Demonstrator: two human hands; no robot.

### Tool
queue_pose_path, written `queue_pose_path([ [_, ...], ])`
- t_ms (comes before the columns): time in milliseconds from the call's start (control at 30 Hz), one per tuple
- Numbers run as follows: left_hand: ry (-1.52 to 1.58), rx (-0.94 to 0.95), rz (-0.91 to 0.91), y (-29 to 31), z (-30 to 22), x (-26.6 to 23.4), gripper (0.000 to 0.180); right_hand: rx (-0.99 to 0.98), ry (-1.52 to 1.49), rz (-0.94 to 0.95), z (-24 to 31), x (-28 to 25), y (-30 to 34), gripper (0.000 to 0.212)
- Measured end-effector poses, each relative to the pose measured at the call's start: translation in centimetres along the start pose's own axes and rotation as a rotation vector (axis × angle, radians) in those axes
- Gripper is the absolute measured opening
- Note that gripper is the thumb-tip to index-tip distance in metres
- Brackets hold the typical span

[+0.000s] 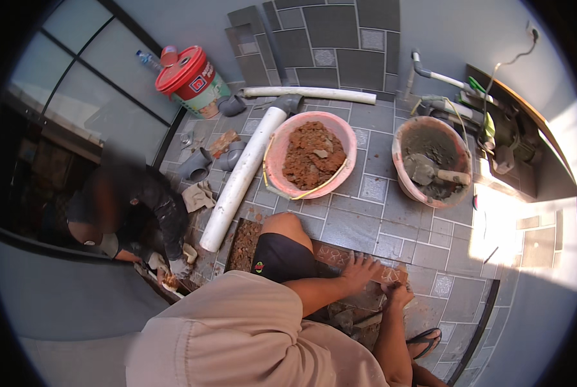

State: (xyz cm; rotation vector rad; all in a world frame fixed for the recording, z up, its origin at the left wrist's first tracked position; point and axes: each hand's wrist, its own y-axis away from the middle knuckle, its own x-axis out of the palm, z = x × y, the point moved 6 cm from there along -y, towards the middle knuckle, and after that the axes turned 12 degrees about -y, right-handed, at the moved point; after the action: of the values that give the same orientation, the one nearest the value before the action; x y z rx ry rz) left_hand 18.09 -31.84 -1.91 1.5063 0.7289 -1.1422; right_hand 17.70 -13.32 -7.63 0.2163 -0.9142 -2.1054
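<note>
My left hand [359, 272] lies with fingers spread on a row of red bricks [330, 255] along the edge of a dug opening in the tiled floor. Just right of it, my right hand [398, 295] grips the near edge of a reddish brick [393, 275] with pale markings on its face. Below my hands, broken pieces and dirt [356, 319] show in the opening; my arms and shirt cover part of it. More loose rubble [244, 244] fills the opening left of my knee.
A pink bucket of rubble [346, 169] and a bucket of wet mortar [401, 174] with a trowel [453, 175] stand ahead. A long white pipe [246, 174] lies left, near grey pipe elbows [195, 166]. A co-worker in gloves [156, 206] crouches at the left. A water pump [511, 145] sits right.
</note>
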Motion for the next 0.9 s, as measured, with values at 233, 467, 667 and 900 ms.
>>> queue_pose_path([
  [233,0.199,0.059,-0.292,-1.5,-2.8,-5.2,0.077,-0.243,0.198,0.258,13.7,5.0,5.6,0.019],
  [467,0.823,0.047,-0.452,-0.6,-1.6,-16.2,0.061,-0.624,0.320,0.557,24.8,10.5,17.0,0.053],
  [667,1.951,0.248,-0.427,-0.3,7.7,-26.7,0.029,-0.530,0.624,0.543,23.4,9.5,15.7,0.061],
  [900,2.281,0.320,-0.360,0.3,11.7,-27.6,0.043,-0.241,0.544,0.780,16.4,9.1,17.4,0.059],
])
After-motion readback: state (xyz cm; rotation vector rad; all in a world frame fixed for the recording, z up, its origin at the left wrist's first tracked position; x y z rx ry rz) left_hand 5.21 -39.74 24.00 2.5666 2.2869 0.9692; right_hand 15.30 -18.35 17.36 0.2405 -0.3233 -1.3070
